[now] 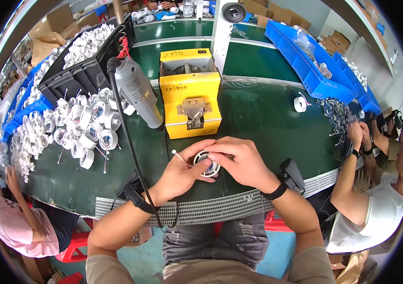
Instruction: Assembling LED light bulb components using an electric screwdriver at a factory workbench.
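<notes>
Above the near edge of the green table I hold a small round white housing [214, 170] with a dark centre. My left hand [179, 174] grips it from the left, its thumb lying across the face. My right hand [243, 163] closes on its upper right side with thumb and fingers. A short wire with a white connector [177, 154] sticks out to the left. Beyond my hands stands a yellow screw feeder [193, 120] with a metal outlet at the front. A grey electric screwdriver [137, 90] hangs beside it on a red coil, its black cable running past my left forearm.
Many white round housings [85, 125] lie heaped on the left, below a black crate [76, 71] of white parts. Another housing [300, 104] sits at right, near a wire pile [336, 120] and a blue bin [305, 71]. Co-workers sit on both sides.
</notes>
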`<state>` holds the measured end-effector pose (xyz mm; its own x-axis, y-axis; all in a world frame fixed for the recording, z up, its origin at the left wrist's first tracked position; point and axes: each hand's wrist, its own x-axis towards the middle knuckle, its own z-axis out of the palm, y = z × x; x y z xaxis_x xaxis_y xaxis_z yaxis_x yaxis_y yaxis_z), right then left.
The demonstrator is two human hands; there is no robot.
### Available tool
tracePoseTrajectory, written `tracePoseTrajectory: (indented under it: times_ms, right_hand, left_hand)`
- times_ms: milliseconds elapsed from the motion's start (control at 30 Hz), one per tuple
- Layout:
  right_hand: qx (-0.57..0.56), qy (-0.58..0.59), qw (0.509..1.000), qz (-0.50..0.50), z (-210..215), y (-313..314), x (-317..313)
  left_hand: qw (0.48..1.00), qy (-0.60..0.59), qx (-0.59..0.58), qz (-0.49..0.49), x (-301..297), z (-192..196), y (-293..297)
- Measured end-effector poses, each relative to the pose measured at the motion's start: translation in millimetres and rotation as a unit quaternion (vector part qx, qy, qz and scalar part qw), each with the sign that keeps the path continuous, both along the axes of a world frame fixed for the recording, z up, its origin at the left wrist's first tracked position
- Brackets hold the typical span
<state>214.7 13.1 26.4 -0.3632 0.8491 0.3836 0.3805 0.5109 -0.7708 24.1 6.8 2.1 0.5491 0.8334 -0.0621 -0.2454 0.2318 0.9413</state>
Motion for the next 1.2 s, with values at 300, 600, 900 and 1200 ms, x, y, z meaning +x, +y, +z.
tracePoseTrajectory:
  times_ms: [300, 600, 900, 1200]
  right_hand:
    - [0.169, 0.031, 0.985, -0.008, 28, 55, -101]
    - [0.150, 0.330, 0.932, -0.028, 40, 63, -105]
    - [0.121, 0.376, 0.913, -0.098, 49, 76, -93]
    - [0.115, 0.369, 0.917, -0.101, 43, 81, -97]
  left_hand:
    - [0.997, -0.022, -0.034, 0.065, -3, -12, 10]
    - [0.993, 0.021, -0.054, 0.106, -5, -10, 14]
    - [0.989, 0.037, -0.080, 0.122, -9, -10, 17]
    - [0.987, 0.046, -0.089, 0.128, -7, -9, 17]
